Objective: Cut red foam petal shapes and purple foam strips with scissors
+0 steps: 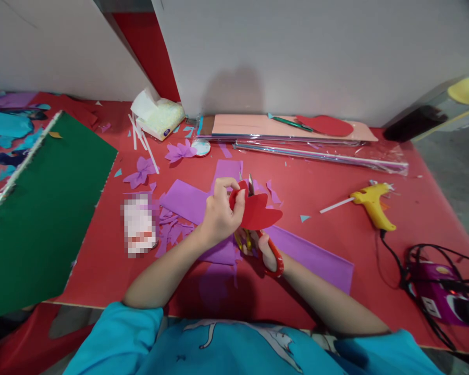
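My left hand is closed on a piece of red paper, pinching its left edge above the red table. My right hand is mostly hidden under the paper, with its fingers through the handles of red-handled scissors. The scissor blades stick up behind the red paper. Strips of purple paper and purple scraps lie on the table under both hands.
A yellow glue gun lies to the right, its cable running to a purple power strip. A green sheet is on the left. Purple paper flowers, a tissue pack and stacked paper sheets lie farther back.
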A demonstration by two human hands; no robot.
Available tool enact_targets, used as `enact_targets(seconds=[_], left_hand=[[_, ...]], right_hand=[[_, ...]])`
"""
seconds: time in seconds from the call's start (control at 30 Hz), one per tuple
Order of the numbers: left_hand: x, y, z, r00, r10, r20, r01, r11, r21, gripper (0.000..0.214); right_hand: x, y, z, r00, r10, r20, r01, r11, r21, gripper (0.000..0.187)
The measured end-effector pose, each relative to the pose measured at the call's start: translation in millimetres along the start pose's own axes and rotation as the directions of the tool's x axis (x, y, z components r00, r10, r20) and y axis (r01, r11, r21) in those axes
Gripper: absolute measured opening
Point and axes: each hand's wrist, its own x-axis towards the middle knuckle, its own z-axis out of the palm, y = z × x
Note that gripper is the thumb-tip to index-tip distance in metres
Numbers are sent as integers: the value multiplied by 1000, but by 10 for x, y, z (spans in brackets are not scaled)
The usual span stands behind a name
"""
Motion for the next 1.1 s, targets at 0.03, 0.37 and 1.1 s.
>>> enact_targets(seconds=[0.03, 0.37, 1.1], left_hand=[[6, -1, -6, 1000, -4, 8, 4, 1000, -18, 17], [50, -17, -49, 995, 38, 97, -37, 999, -15, 17], [-48, 37, 45, 993, -8, 116, 7, 1000, 5, 14]], right_hand=[[4, -3, -5, 1000, -13, 24, 12, 1000, 29, 69], [-9, 2, -62, 994, -51, 97, 42, 995, 87, 67], [49, 45, -25, 997, -77, 19, 76, 997, 32, 64]])
